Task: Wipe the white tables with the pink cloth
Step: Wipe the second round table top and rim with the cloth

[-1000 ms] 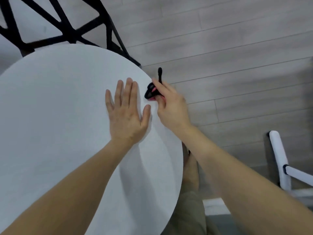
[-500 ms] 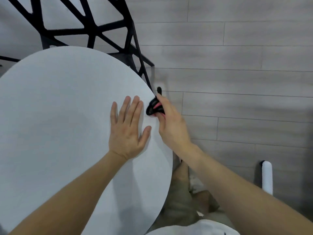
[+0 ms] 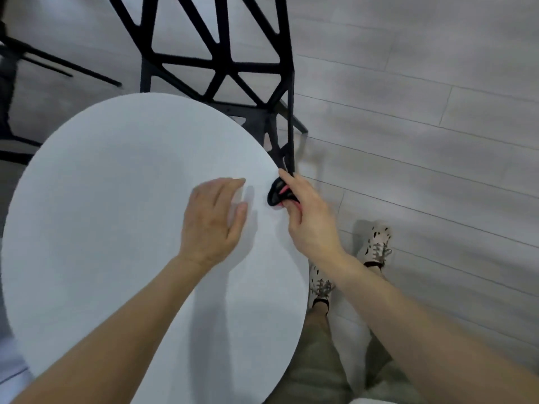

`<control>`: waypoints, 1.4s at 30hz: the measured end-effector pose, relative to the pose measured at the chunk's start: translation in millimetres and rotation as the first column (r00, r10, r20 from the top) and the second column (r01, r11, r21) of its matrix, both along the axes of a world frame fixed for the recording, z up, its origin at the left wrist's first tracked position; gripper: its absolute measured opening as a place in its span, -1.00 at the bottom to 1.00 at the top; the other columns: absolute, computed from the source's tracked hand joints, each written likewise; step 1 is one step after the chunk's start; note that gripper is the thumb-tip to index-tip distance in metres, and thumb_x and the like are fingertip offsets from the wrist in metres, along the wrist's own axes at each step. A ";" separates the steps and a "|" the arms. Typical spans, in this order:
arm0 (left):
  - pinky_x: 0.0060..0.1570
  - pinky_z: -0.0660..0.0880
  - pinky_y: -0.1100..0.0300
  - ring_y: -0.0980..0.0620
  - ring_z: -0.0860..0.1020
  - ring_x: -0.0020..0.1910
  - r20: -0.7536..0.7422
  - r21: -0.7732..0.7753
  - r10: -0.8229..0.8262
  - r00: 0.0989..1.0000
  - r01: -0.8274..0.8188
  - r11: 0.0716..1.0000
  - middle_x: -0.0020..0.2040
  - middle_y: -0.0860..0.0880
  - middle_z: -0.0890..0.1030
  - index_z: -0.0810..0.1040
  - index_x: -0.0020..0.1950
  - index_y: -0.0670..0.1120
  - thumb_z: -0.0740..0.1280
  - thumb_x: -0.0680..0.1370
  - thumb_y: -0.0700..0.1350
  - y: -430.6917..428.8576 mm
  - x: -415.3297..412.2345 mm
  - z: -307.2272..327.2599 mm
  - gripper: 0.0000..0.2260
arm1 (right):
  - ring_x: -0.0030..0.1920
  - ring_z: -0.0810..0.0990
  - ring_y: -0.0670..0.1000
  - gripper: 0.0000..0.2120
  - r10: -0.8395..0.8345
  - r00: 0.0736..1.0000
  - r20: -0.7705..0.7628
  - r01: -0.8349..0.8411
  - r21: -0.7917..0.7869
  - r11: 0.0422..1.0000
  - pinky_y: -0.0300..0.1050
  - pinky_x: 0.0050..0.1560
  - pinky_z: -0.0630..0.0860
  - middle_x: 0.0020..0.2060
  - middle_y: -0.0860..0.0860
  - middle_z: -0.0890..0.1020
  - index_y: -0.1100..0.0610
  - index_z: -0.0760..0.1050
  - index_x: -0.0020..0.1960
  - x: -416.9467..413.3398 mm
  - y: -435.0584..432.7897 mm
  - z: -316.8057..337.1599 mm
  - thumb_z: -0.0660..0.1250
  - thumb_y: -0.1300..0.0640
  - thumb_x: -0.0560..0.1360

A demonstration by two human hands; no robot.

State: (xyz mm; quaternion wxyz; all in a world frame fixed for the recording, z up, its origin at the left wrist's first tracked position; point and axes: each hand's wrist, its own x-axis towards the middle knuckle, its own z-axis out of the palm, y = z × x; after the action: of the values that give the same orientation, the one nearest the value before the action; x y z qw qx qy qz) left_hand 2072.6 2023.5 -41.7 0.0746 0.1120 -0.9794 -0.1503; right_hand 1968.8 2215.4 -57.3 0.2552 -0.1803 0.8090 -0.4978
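Note:
A round white table (image 3: 116, 228) fills the left of the head view. My left hand (image 3: 213, 220) is over its right part, palm down, fingers bent and blurred, holding nothing. My right hand (image 3: 306, 220) is at the table's right edge, its fingers closed on a small black and pink object (image 3: 277, 193) that touches the tabletop rim. What this object is I cannot tell; it shows a pink strip inside black loops. No spread-out pink cloth is visible.
A black chair with an open lattice back (image 3: 221, 68) stands just behind the table. Thin black legs of other furniture (image 3: 58, 65) are at the far left. Grey plank floor (image 3: 423, 141) lies to the right. My feet in patterned shoes (image 3: 376, 243) stand beside the table.
My view has tilted, showing more of the chair and my feet. My left hand has lifted from flat, its fingers curling. My right hand stays at the edge with the black and pink object.

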 end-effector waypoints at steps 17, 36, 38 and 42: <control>0.70 -0.01 -0.24 -0.05 0.02 0.76 0.110 -0.183 0.706 0.700 -0.683 0.707 0.77 -0.05 0.12 0.16 0.76 0.06 0.09 0.77 0.05 -65.1 -92.2 -35.5 -0.48 | 0.55 0.36 -0.24 -0.43 0.359 0.932 0.057 -0.356 -0.062 0.933 -0.35 0.51 0.33 0.58 -0.16 0.43 -0.10 0.38 0.63 -111.8 -108.3 1.1 0.24 0.30 0.70; 0.64 0.12 -0.35 -0.14 0.07 0.76 0.178 -0.166 0.683 0.709 -0.662 0.731 0.77 -0.12 0.12 0.17 0.75 -0.19 0.17 0.73 0.07 -65.5 -93.1 -28.5 -0.37 | 0.36 0.58 -0.10 -0.51 0.795 0.606 0.032 -0.796 0.002 0.606 -0.15 0.32 0.50 0.39 -0.13 0.61 -0.08 0.43 0.57 -178.3 -309.7 4.0 0.26 0.26 0.70; 0.63 0.14 -0.36 -0.17 0.09 0.75 0.168 -0.157 0.684 0.710 -0.665 0.730 0.76 -0.14 0.15 0.19 0.74 -0.20 0.19 0.72 0.07 -66.7 -93.1 -28.9 -0.36 | 0.32 0.62 -0.02 -0.52 0.871 0.491 0.007 -0.870 0.048 0.490 -0.17 0.25 0.49 0.35 -0.06 0.64 -0.08 0.44 0.57 -171.5 -383.5 -3.5 0.26 0.25 0.70; 0.62 0.16 -0.38 -0.22 0.15 0.74 0.140 -0.112 0.690 0.710 -0.681 0.723 0.74 -0.18 0.19 0.24 0.72 -0.23 0.24 0.71 0.05 -65.4 -92.4 -32.1 -0.36 | 0.31 0.64 0.03 -0.48 0.907 0.420 0.021 -0.905 0.086 0.417 -0.17 0.26 0.51 0.30 -0.02 0.68 -0.05 0.47 0.55 -154.2 -428.2 -4.6 0.26 0.31 0.66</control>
State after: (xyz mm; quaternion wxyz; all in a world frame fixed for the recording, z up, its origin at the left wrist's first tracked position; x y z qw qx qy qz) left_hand 1980.2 1958.1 -73.8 0.0432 0.4779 -0.8740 -0.0762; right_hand 1814.6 1787.2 -61.9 0.4787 -0.5838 0.6083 -0.2451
